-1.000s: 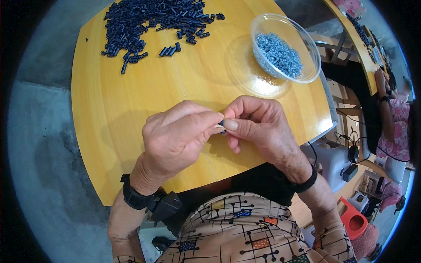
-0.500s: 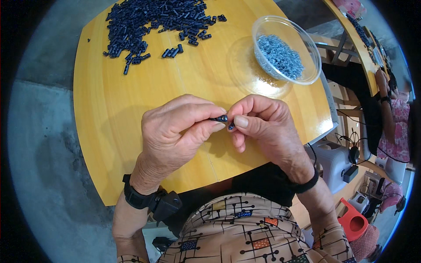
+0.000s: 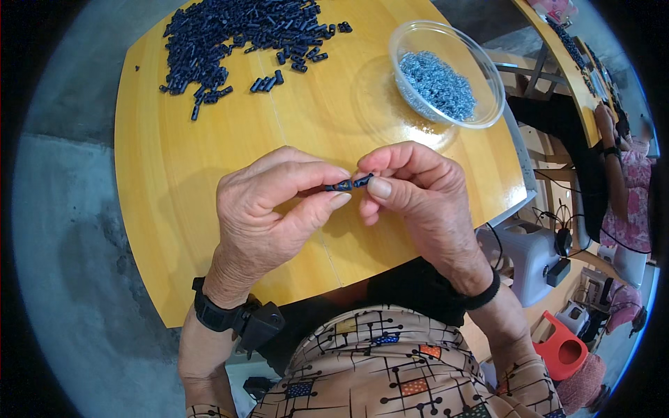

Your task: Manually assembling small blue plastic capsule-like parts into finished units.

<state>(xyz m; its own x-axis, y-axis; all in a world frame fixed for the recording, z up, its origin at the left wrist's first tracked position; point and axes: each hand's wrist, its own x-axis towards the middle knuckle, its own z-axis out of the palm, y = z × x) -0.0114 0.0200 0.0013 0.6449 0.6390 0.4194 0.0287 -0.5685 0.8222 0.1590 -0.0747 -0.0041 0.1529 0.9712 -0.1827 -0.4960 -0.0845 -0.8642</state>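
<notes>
Between thumb and fingers, my left hand pinches a small black tubular plastic part with an opening on its side. My right hand grips a second small black piece between thumb and forefinger. The two pieces meet almost end to end above the table; whether they are joined I cannot tell. Ahead and to the left spreads a large pile of black tubular parts. A clear plastic bowl at the far right holds many small silvery metal pieces.
Several loose black parts lie at the near edge of the pile on the yellow wooden table. On the right, another person's hand rests at a neighbouring table. A red plastic stool and a grey-white plastic stool stand right of me.
The black piece in my right hand has turned and come up in line with the left one. My left hand has shifted slightly left.
</notes>
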